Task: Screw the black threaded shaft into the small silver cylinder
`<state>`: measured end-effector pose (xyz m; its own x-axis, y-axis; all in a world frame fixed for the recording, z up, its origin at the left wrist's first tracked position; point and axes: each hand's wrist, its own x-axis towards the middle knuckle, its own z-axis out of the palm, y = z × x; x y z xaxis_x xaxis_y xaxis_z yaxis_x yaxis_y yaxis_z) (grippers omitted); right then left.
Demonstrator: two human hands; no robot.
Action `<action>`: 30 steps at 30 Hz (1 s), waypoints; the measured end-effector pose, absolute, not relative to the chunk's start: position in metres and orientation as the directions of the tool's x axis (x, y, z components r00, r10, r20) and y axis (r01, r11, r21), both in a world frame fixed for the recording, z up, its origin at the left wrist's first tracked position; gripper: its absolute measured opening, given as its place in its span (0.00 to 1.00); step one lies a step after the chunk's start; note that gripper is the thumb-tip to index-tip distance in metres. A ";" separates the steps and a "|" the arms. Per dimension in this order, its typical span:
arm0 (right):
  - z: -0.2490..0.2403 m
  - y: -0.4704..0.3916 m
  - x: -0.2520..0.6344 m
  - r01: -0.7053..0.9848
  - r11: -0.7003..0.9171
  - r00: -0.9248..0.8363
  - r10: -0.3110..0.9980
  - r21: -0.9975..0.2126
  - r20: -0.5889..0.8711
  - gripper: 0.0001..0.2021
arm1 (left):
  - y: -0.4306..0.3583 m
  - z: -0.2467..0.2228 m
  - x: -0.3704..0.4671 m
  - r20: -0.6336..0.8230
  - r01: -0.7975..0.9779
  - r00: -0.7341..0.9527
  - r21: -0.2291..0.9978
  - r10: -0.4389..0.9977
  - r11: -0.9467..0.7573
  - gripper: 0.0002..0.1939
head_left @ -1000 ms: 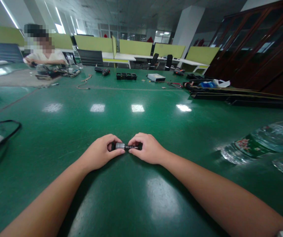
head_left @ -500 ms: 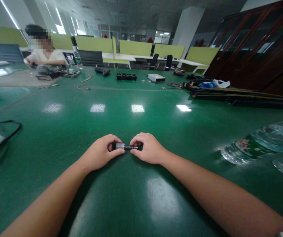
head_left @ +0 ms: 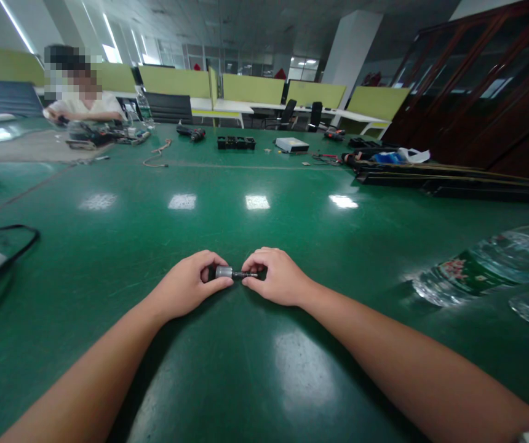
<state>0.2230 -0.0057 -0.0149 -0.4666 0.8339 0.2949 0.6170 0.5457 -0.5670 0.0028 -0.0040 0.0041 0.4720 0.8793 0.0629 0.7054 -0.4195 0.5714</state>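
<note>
A small metal shaft part [head_left: 224,272] lies level, low over the green table [head_left: 209,369], with a thick grey cylinder at its left end and a thin dark rod toward the right. My left hand [head_left: 186,284] pinches the cylinder between thumb and fingers. Around the thin rod, the thumb and fingertips of my right hand [head_left: 279,278] are closed. The two hands face each other with a narrow gap between their fingertips. Both far tips of the part are partly covered by my fingers.
Large clear bottles [head_left: 481,264] lie at the right. A white box with a black cable [head_left: 15,231] is at the left edge. Farther back are a power drill [head_left: 191,132], a black tray [head_left: 236,143], a white box [head_left: 291,145], black strips [head_left: 453,181] and a seated person [head_left: 84,107].
Both hands keep their grip on the shaft part in nearly the same place. The view has shifted very slightly.
</note>
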 end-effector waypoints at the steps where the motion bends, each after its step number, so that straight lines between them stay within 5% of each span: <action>1: -0.015 -0.006 0.223 0.618 0.546 -0.466 0.834 -0.566 0.295 0.04 | -0.004 0.004 0.003 0.062 0.705 0.472 0.572 0.880 -0.418 0.16; 11: -0.013 -0.003 0.228 0.623 0.520 -0.456 0.848 -0.584 0.269 0.03 | -0.003 0.004 0.000 0.075 0.699 0.461 0.584 0.884 -0.413 0.16; 18: -0.016 0.005 0.232 0.723 0.349 -0.236 0.936 -0.596 0.262 0.05 | -0.001 0.006 0.000 0.088 0.732 0.384 0.578 0.919 -0.361 0.15; 30: -0.015 0.001 0.230 0.690 0.410 -0.307 0.912 -0.596 0.271 0.05 | -0.001 0.004 -0.002 0.082 0.719 0.399 0.591 0.913 -0.367 0.15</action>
